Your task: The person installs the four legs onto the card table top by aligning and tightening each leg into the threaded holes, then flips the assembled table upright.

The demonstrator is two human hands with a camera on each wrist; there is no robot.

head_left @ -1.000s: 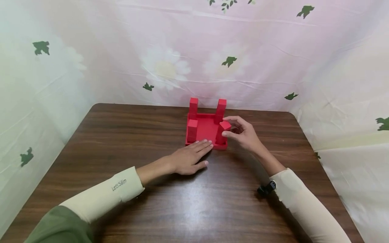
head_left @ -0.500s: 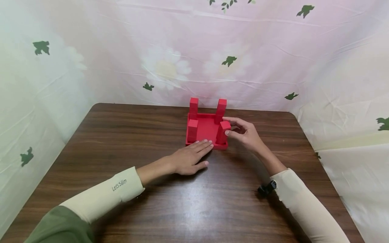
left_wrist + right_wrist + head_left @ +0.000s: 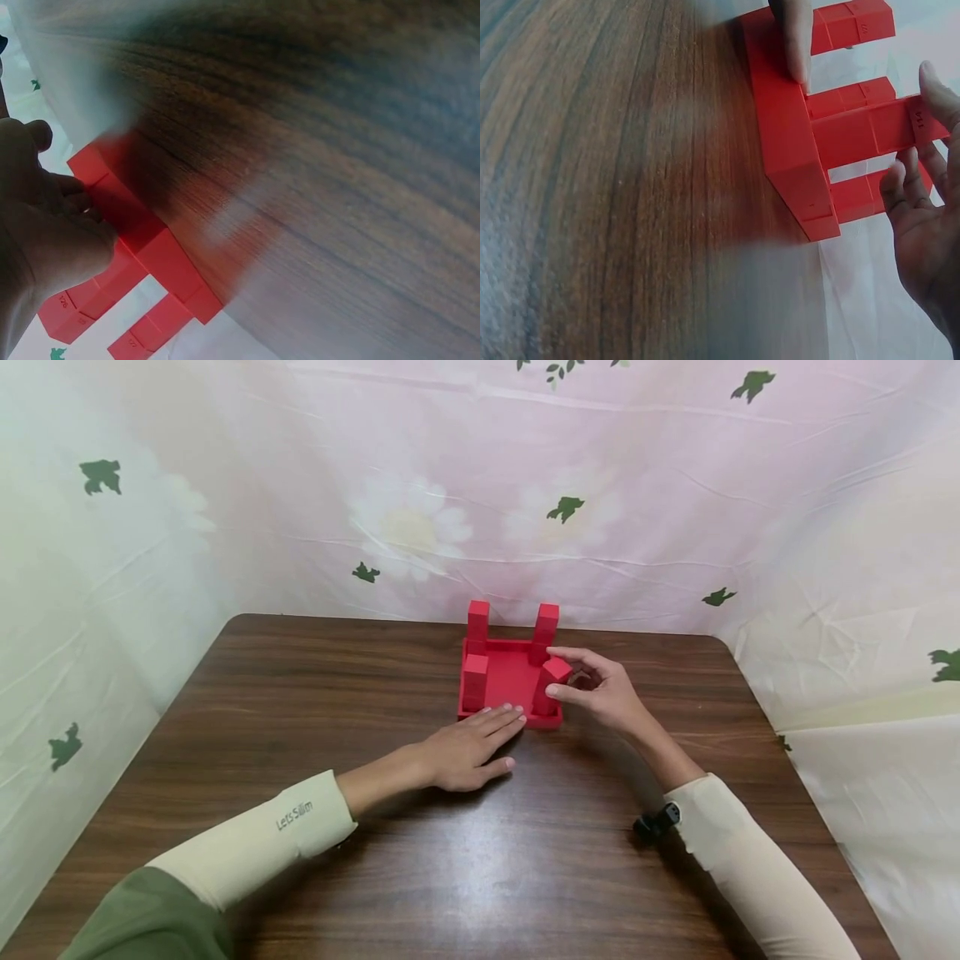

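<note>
A shallow red square tray lies on the table, with a red square post at each corner. My left hand rests with straight fingers on the tray's near edge. Thumb and fingers of my right hand pinch the near-right post by its upper part, which sits turned a little against the tray. Seams and small engraved numbers show on this post in the right wrist view. The near-left post, far-left post and far-right post stand upright, untouched.
The brown wood-grain table reaches back to a pale floral curtain, which also hangs along both sides. The tray is close to the table's far edge. A black wrist device sits at my right sleeve.
The near-right post's top looked turned a second ago, lay square half a second ago, and is turned again now. My right thumb shifted with it. My left hand stayed put.
</note>
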